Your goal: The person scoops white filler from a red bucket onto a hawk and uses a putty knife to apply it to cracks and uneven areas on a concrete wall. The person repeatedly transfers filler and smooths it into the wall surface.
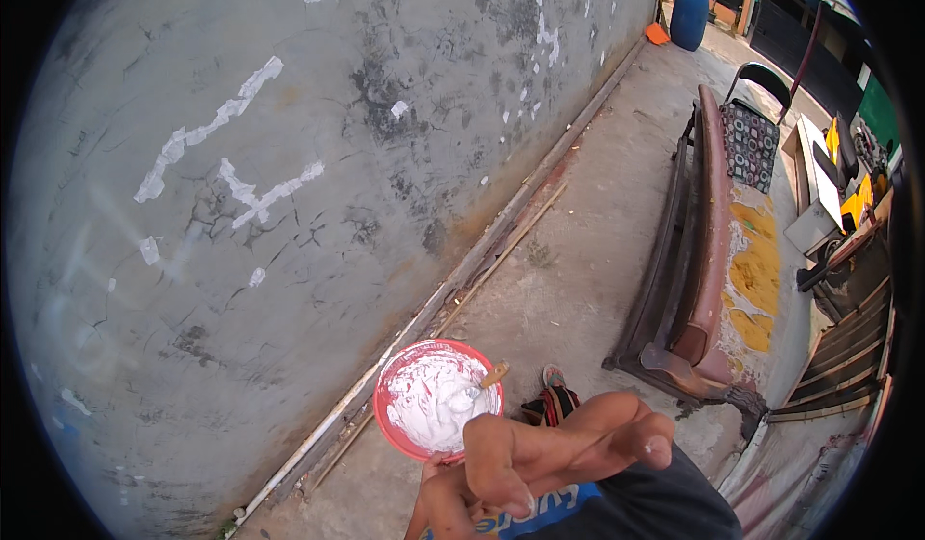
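A round red basin (383,422) holds thick white paste (431,407), smeared up its inner wall. A scraper with a wooden handle (494,375) rests in the paste, its blade coated white. My left hand (438,477) grips the basin at its near rim, and much of that hand is hidden behind my other hand. Close to the camera, my right hand (568,448) is in front of my body with fingers bent and apart, nothing in them. A white speck shows on one of its fingertips.
A cracked grey wall (318,280) with white patches runs along the left. A bamboo pole (506,254) lies along its base. On the right stands a worn brown sofa (708,241), with a chair (750,140) behind it. Farther off is a blue barrel (689,17).
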### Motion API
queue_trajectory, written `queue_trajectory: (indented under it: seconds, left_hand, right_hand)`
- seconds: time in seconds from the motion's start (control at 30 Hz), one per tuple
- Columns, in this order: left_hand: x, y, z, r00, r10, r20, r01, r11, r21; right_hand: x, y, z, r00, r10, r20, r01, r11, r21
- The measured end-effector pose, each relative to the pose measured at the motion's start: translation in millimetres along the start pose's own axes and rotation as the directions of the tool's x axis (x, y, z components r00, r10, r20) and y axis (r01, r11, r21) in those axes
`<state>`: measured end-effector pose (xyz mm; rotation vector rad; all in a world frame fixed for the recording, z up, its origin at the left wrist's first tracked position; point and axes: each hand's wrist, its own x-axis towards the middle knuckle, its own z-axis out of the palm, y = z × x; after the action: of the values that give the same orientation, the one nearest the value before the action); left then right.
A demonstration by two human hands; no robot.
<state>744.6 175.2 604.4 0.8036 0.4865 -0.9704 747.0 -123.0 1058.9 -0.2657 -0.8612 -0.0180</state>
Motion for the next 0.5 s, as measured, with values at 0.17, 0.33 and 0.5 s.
queue_trajectory:
  seconds: [0.17,0.33,0.5]
  left_hand:
    - [11.1,25.9,77.7,0.994,-0.009,-0.108,0.005,0.999,-0.040]
    - [38.1,33.9,154.6,0.976,0.005,-0.219,0.014,0.997,0.082]
    - [106.2,21.9,238.5,0.975,-0.005,-0.223,0.030,0.994,0.106]
  right_hand:
    - [-25.4,-60.2,-42.2,0.980,0.033,-0.198,-0.056,0.992,-0.110]
    - [-132.0,-141.1,-215.3,0.746,-0.105,-0.657,-0.665,-0.079,-0.743]
    - [-321.0,-192.2,-318.1,0.114,0.227,-0.967,-0.993,0.068,-0.101]
